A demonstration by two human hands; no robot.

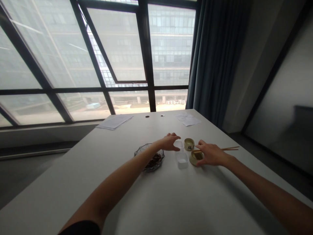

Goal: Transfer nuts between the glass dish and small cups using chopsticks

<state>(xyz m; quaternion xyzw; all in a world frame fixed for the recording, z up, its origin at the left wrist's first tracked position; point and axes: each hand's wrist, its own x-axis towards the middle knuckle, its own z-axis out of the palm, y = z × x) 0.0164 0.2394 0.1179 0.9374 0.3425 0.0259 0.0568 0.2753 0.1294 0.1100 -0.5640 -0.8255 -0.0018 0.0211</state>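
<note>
My left hand (170,142) is at the far clear plastic container (180,145), thumb and fingers apart on either side of it. Whether they touch its walls I cannot tell. A second clear plastic container (182,160) stands just nearer to me. My right hand (210,153) curls round a small ceramic bowl (193,160), its thumb at the near rim. Wooden chopsticks (231,148) pass beneath that hand, their tips over the bowl and their ends sticking out to the right. Behind it stands a matching ceramic bowl (189,144) with a dark character on its side.
Under my left forearm, a dark-tinted glass bowl (149,167) holds dark brown pieces, partly hidden. Paper sheets (114,122) lie at the table's far left, and crumpled sheets (189,119) at the far right. Windows and a blue curtain (212,65) are beyond the white table (156,199).
</note>
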